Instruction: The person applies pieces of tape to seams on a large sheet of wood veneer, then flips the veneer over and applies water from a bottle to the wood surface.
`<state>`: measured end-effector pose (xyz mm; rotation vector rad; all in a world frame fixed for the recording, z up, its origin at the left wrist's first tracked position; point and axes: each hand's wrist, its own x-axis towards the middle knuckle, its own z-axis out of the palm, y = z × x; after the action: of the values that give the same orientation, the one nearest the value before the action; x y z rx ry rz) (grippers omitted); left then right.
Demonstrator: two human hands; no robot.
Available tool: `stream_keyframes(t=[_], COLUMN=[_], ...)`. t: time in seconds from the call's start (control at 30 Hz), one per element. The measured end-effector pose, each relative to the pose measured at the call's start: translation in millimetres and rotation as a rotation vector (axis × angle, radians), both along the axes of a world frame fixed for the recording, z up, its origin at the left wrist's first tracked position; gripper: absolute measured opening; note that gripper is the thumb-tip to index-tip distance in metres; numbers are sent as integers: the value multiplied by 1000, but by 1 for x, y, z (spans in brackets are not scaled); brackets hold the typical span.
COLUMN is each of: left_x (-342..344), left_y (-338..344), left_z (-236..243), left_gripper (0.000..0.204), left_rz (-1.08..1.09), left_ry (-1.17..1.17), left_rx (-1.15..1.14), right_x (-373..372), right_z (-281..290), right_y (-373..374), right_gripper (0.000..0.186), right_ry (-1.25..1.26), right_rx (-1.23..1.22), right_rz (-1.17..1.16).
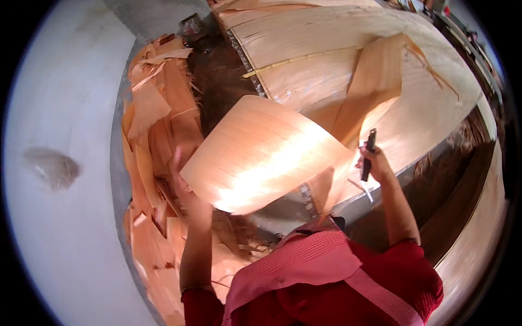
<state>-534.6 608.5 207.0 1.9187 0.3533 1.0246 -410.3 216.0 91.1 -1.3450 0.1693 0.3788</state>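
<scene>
A broad, curved veneer sheet (272, 149) is raised above the work area, brightly lit. My left hand (185, 168) is at its left edge, blurred and partly hidden, so its grip is unclear. My right hand (375, 162) is closed on a black knife-like tool (368, 152), held upright just right of the sheet. Behind and beside that hand, a long, bent veneer strip (370, 81) lies over a stack of pale veneer sheets (310, 38).
Torn veneer scraps (152, 98) are heaped along the left, beside a pale wall (65, 87). A thin yellow stick (288, 62) lies across the stack. A small dark object (191, 24) sits at the back. Dark gaps with debris border the stack at left and lower right.
</scene>
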Motion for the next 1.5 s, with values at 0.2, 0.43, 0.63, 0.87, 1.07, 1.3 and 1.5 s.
stream_keyframes(t=[0.2,0.43,0.63,0.87,1.07,1.3,1.5], left_x=[68,160,288,490,661,754,787], left_y=[76,129,167,257,330,348,369], left_z=[-27,31,68,60,-3,-70,-144], left_gripper=[33,33,30,24,24,23,22], left_rz=[-313,-609,-719,-915,-984,-1098,-1237], left_ry=[168,118,-170,-61,-82,200,511], left_rx=[129,-661,-445,-718,-836,-1126,-1319], right_x=[-37,-28,-9,53,160,281,344], right_z=[-28,15,52,50,27,-7,-11], right_y=[18,83,131,270,406,482,516], right_gripper=[18,5,12,9,10,15,13], right_ry=[122,78,15,161,145,194,298], right_rx=[-20,278,347,189,223,201,218], right_rz=[-266,-548,-427,-233,-420,-611,-759])
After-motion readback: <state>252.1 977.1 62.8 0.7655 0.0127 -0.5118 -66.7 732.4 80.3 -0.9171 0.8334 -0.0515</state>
